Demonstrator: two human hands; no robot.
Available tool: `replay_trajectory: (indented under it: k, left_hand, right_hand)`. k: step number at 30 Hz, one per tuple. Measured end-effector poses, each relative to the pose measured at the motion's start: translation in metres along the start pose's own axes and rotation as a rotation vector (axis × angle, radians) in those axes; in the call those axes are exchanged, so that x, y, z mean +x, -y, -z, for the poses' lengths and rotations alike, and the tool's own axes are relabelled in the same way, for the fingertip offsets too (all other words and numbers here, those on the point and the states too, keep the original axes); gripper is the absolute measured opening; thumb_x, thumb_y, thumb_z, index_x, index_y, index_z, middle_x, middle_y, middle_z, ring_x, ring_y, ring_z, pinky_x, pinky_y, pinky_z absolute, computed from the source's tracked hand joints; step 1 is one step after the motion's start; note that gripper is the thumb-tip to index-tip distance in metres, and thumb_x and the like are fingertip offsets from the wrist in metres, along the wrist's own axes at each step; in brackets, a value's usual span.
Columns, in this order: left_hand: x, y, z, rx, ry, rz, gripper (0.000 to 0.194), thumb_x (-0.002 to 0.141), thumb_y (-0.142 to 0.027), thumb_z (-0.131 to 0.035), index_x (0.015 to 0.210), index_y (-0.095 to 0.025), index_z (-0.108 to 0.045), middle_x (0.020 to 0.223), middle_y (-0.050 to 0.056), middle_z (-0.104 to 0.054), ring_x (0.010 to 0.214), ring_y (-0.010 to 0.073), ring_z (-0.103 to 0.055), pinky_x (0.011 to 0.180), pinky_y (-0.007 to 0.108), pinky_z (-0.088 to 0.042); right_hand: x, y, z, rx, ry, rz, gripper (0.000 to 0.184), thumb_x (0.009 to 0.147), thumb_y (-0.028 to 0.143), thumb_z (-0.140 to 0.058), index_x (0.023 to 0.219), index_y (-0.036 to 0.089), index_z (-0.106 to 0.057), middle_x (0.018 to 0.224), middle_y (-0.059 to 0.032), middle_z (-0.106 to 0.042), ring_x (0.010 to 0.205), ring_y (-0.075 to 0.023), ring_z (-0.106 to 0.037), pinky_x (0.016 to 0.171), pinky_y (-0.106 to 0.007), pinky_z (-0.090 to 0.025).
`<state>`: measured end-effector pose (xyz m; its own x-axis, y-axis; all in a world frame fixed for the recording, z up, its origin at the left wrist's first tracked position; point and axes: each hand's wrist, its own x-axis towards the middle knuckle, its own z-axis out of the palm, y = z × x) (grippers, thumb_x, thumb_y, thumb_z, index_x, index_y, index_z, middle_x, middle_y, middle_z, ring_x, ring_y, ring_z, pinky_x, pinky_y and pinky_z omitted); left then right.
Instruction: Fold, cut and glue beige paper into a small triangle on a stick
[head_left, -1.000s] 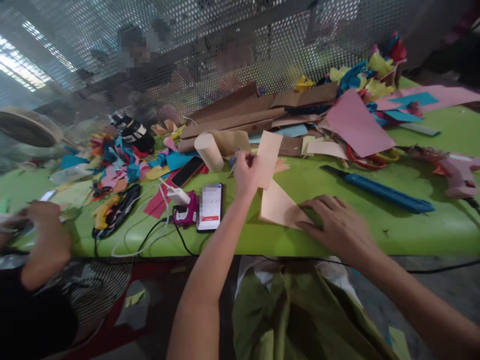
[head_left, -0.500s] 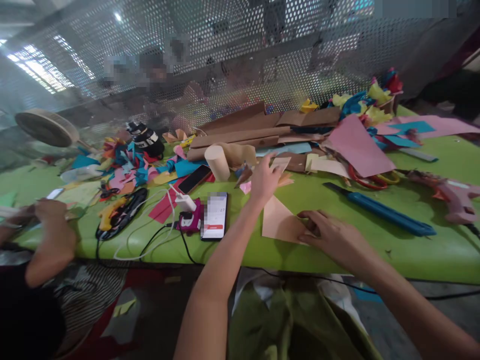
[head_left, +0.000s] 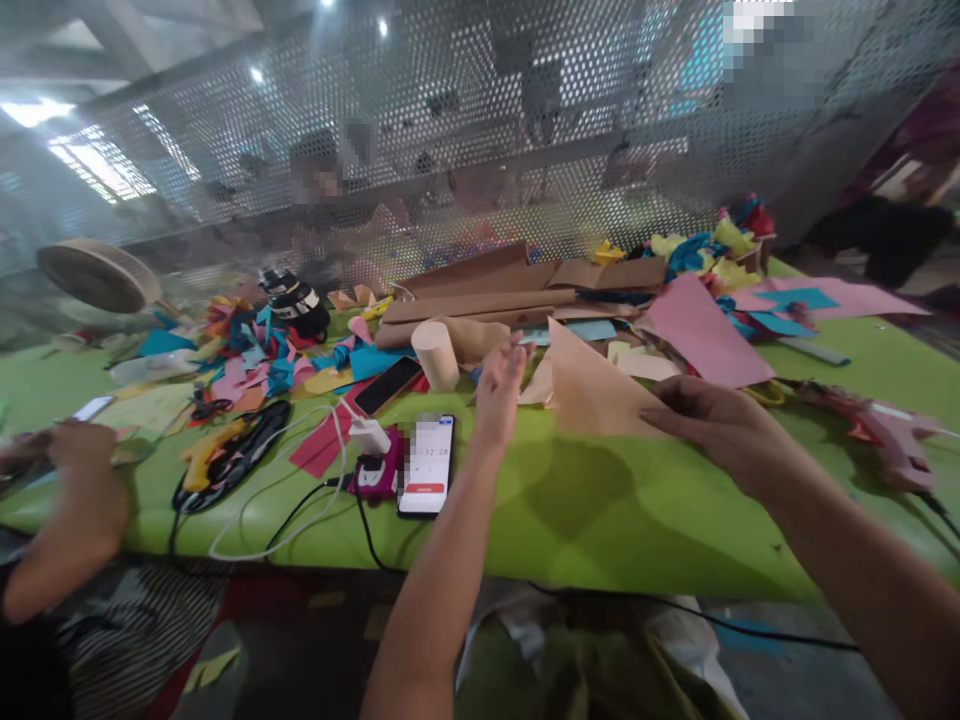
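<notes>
A peach sheet of paper [head_left: 596, 385] with a slanted upper edge is held up above the green table. My right hand [head_left: 716, 425] pinches its right corner between thumb and fingers. My left hand [head_left: 501, 390] is just left of the sheet, fingers stretched out and holding nothing. Small peach paper pieces [head_left: 538, 385] lie behind, between the hand and the sheet. Close to my left hand stands a beige paper roll [head_left: 436, 357]. The blue cutter seen earlier is hidden from view.
On the green table [head_left: 585, 520] lie a lit phone [head_left: 426, 465], a dark phone [head_left: 388, 385], a purple socket adapter [head_left: 375, 478] with cables, and a pink glue gun [head_left: 881, 430]. Brown card strips [head_left: 480, 305] and pink paper [head_left: 709, 330] line the back. Another person's hand [head_left: 88, 465] is at left.
My left hand set down a small peach piece towards the back and let go, its fingers now straight. My right hand has lifted the peach sheet off the table.
</notes>
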<state>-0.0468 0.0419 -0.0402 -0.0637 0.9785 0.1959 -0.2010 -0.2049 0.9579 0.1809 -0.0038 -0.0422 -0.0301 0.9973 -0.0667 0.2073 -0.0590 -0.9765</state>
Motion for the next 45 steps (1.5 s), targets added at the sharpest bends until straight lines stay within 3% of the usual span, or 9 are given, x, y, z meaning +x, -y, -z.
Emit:
replay_trajectory:
  k: [4, 9, 17, 24, 36, 38, 41, 43, 45]
  left_hand:
    - [0.003, 0.012, -0.003, -0.077, 0.155, 0.176, 0.046, 0.073, -0.060, -0.077, 0.095, -0.019, -0.075, 0.091, 0.008, -0.076, 0.096, 0.0265, -0.069, 0.088, 0.038, -0.052]
    - [0.009, 0.027, 0.001, -0.091, -0.038, 0.239, 0.035, 0.059, -0.043, -0.088, 0.077, -0.016, -0.076, 0.078, 0.005, -0.075, 0.078, 0.0200, -0.067, 0.082, 0.033, -0.052]
    - [0.005, 0.029, 0.001, -0.093, -0.092, 0.223, 0.034, 0.064, -0.042, -0.086, 0.085, -0.017, -0.076, 0.085, 0.006, -0.077, 0.082, 0.0209, -0.068, 0.084, 0.034, -0.050]
    - [0.002, 0.030, 0.000, -0.055, -0.107, 0.221, 0.034, 0.066, -0.043, -0.084, 0.085, -0.017, -0.076, 0.088, 0.006, -0.077, 0.081, 0.0200, -0.068, 0.084, 0.034, -0.051]
    - [0.006, 0.026, 0.005, -0.100, -0.090, 0.288, 0.043, 0.059, -0.038, -0.088, 0.092, -0.017, -0.070, 0.087, 0.006, -0.075, 0.082, 0.0218, -0.069, 0.080, 0.035, -0.053]
    - [0.008, 0.019, 0.011, -0.081, -0.158, 0.210, 0.050, 0.059, -0.035, -0.089, 0.101, -0.019, -0.066, 0.092, 0.005, -0.074, 0.086, 0.0206, -0.068, 0.080, 0.034, -0.054]
    - [0.005, 0.003, 0.014, 0.052, -0.256, -0.073, 0.056, 0.066, -0.031, -0.086, 0.116, -0.024, -0.062, 0.113, 0.007, -0.069, 0.104, 0.0191, -0.065, 0.090, 0.031, -0.051]
    - [-0.001, -0.007, 0.009, 0.196, -0.106, -0.117, 0.046, 0.074, -0.032, -0.081, 0.117, -0.025, -0.066, 0.123, 0.009, -0.067, 0.114, 0.0217, -0.061, 0.094, 0.031, -0.049]
    - [-0.009, -0.009, -0.001, 0.281, 0.189, -0.042, 0.035, 0.080, -0.034, -0.076, 0.113, -0.025, -0.071, 0.115, 0.009, -0.071, 0.107, 0.0237, -0.064, 0.092, 0.033, -0.049]
  right_hand:
    - [0.025, 0.020, -0.013, 0.136, 0.093, -0.016, 0.049, 0.055, 0.060, -0.087, 0.075, 0.022, -0.064, 0.069, 0.0013, -0.062, 0.056, -0.0137, -0.054, 0.050, -0.028, -0.040]
    - [0.045, 0.016, -0.021, 0.135, 0.112, 0.021, 0.050, 0.053, 0.059, -0.088, 0.079, 0.021, -0.068, 0.074, -0.0002, -0.064, 0.063, -0.0142, -0.056, 0.054, -0.027, -0.044]
    - [0.047, -0.008, 0.005, 0.145, -0.033, 0.097, 0.046, 0.067, 0.065, -0.079, 0.088, 0.025, -0.072, 0.078, -0.0012, -0.065, 0.069, -0.0149, -0.055, 0.060, -0.027, -0.044]
    - [0.040, 0.002, -0.002, -0.050, 0.148, 0.072, 0.058, 0.070, 0.078, -0.067, 0.066, 0.020, -0.067, 0.066, -0.0051, -0.064, 0.060, -0.0156, -0.053, 0.055, -0.029, -0.040]
    - [0.041, 0.004, 0.004, 0.025, -0.013, 0.121, 0.046, 0.071, 0.066, -0.073, 0.065, 0.021, -0.064, 0.064, -0.0009, -0.057, 0.060, -0.0137, -0.048, 0.055, -0.028, -0.037]
    - [0.042, 0.003, 0.013, -0.004, 0.007, 0.120, 0.040, 0.076, 0.060, -0.071, 0.065, 0.021, -0.063, 0.061, 0.0005, -0.053, 0.057, -0.0133, -0.045, 0.053, -0.028, -0.034]
    - [0.040, 0.006, 0.026, -0.107, 0.154, 0.139, 0.035, 0.077, 0.051, -0.068, 0.061, 0.021, -0.060, 0.056, 0.0018, -0.047, 0.055, -0.0130, -0.040, 0.052, -0.028, -0.030]
    - [0.037, 0.011, 0.028, -0.185, 0.247, 0.169, 0.032, 0.076, 0.048, -0.068, 0.060, 0.021, -0.060, 0.057, 0.0013, -0.048, 0.057, -0.0140, -0.042, 0.054, -0.029, -0.030]
    - [0.034, 0.015, 0.024, -0.241, 0.314, 0.182, 0.031, 0.076, 0.047, -0.066, 0.060, 0.022, -0.059, 0.059, 0.0007, -0.050, 0.060, -0.0151, -0.044, 0.056, -0.029, -0.032]
